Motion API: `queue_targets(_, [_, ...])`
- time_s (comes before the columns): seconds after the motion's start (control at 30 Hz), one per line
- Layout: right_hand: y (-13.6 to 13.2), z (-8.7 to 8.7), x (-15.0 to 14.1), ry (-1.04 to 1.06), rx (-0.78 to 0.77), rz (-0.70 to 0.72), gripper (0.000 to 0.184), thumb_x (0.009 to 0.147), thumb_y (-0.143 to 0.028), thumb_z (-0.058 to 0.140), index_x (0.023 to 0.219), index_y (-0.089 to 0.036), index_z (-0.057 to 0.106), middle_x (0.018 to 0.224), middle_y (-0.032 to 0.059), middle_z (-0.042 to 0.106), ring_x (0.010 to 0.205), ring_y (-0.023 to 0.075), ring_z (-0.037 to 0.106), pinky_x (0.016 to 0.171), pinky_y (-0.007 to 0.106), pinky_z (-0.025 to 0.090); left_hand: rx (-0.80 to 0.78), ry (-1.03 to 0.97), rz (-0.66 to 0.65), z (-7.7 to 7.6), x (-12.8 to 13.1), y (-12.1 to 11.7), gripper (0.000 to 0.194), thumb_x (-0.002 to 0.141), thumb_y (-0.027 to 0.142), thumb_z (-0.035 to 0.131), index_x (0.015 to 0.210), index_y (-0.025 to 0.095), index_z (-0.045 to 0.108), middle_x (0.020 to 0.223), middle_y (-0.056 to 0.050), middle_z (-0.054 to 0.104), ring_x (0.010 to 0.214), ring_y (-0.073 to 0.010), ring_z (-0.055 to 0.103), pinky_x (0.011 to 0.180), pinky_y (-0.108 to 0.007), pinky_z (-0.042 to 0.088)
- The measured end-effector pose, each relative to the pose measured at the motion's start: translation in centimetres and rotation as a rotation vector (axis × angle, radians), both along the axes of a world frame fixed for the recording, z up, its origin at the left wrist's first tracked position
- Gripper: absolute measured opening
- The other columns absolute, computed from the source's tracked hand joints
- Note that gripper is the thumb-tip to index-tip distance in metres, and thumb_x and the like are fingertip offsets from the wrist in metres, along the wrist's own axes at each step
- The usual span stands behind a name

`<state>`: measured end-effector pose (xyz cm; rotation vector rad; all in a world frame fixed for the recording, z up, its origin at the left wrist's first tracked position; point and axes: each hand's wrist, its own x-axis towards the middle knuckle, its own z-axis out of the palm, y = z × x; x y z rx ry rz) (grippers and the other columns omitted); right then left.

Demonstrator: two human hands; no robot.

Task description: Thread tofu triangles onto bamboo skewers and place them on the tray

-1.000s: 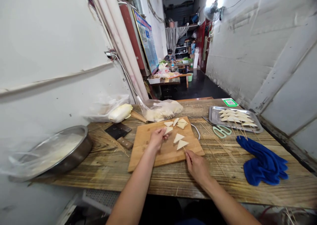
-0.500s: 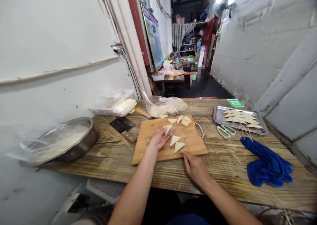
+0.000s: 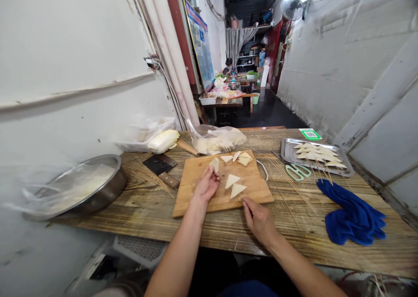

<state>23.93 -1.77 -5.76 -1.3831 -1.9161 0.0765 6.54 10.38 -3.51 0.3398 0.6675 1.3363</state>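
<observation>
In the head view, the left hand point(image 3: 207, 184), palm turned partly upward above the cutting board point(image 3: 191, 197), pinches a pale triangular slice point(image 3: 214, 164) between thumb and fingertips, the remaining fingers loosely curled. The right hand point(image 3: 260, 218), at the board's near edge, has its thumb and forefinger closed on the lower end of a thin skewer point(image 3: 241, 195). The skewer carries two triangles, a near one point(image 3: 237, 190) and a far one point(image 3: 231, 181), both over the board and apart from the left hand's slice. Several loose slices point(image 3: 244, 159) lie along the board's far edge. Left of the board are a cleaver point(image 3: 160, 163), a scatter of thin sticks point(image 3: 148, 179) and a metal basin point(image 3: 109, 177); beyond it rest a cabbage point(image 3: 163, 141) and a plastic bag point(image 3: 217, 141). To the right, green-handled scissors point(image 3: 298, 171) lie beside a metal tray point(image 3: 348, 170) holding rows of skewered pieces point(image 3: 318, 154), with a blue cloth point(image 3: 352, 214) nearer the person, all on a wooden table point(image 3: 228, 240).
</observation>
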Motion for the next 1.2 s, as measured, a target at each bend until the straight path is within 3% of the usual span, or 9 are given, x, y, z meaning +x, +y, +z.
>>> queue_targets(0.1, [0.1,-0.1,0.0,0.006,0.080,0.008,0.027,0.089,-0.018,0.039,0.100,-0.012,0.063,0.091,0.0095,0.071,0.073,0.0150,0.067,0.072,0.023,0.051,-0.011,-0.042,-0.011,0.1,0.0,-0.1,0.005,0.078,0.014,0.058,0.081,0.017,0.058,0.074,-0.001,0.060,0.069,-0.0106,0.058,0.060,-0.021,0.047])
queue_targets(0.23, [0.3,-0.3,0.0,-0.004,0.173,0.012,0.026,0.088,-0.016,0.041,0.099,-0.010,0.063,0.087,0.0098,0.071,0.068,0.0158,0.068,0.067,0.023,0.053,-0.042,-0.110,-0.058,0.5,-0.2,0.1,0.020,0.083,0.012,0.045,0.095,0.015,0.060,0.085,-0.007,0.064,0.070,-0.0122,0.060,0.061,-0.025,0.050])
queue_targets(0.43, [0.2,-0.4,0.1,-0.029,0.146,0.026,0.025,0.088,-0.016,0.040,0.098,-0.010,0.062,0.083,0.0098,0.071,0.065,0.0163,0.067,0.062,0.024,0.052,-0.143,-0.155,-0.082,1.2,-0.4,0.3,0.032,0.086,0.031,0.040,0.094,0.005,0.058,0.095,-0.019,0.062,0.087,-0.0224,0.062,0.068,-0.033,0.054])
queue_targets(0.5, [0.1,-0.4,0.1,-0.033,0.123,0.029,0.025,0.088,-0.016,0.040,0.098,-0.011,0.062,0.083,0.0100,0.071,0.065,0.0164,0.067,0.063,0.024,0.052,-0.174,-0.138,-0.113,1.3,-0.4,0.1,0.031,0.087,0.028,0.040,0.095,0.003,0.057,0.095,-0.021,0.062,0.095,-0.0244,0.060,0.073,-0.033,0.054])
queue_targets(0.7, [0.1,-0.3,-0.1,-0.010,0.044,0.045,0.026,0.087,-0.017,0.040,0.098,-0.013,0.063,0.084,0.0082,0.071,0.065,0.0163,0.067,0.062,0.023,0.051,-0.134,-0.052,-0.169,1.1,0.0,-0.6,0.023,0.087,0.017,0.042,0.098,0.002,0.056,0.104,-0.021,0.061,0.098,-0.0217,0.060,0.081,-0.030,0.052])
queue_targets(0.93, [0.0,-0.2,-0.3,0.040,0.026,0.086,0.027,0.087,-0.018,0.040,0.098,-0.014,0.064,0.085,0.0077,0.071,0.067,0.0157,0.067,0.063,0.022,0.051,-0.112,0.103,-0.055,0.0,0.3,-0.7,0.009,0.081,0.018,0.055,0.086,0.012,0.059,0.083,-0.011,0.066,0.078,-0.0173,0.065,0.070,-0.029,0.055])
queue_targets(1.2, [-0.1,-0.1,-0.3,0.031,0.019,0.087,0.027,0.087,-0.018,0.039,0.098,-0.014,0.064,0.083,0.0075,0.071,0.066,0.0158,0.067,0.063,0.023,0.051,-0.298,0.146,-0.031,1.3,0.4,-0.8,0.006,0.079,0.015,0.056,0.083,0.010,0.057,0.081,-0.012,0.067,0.074,-0.0160,0.066,0.062,-0.024,0.054])
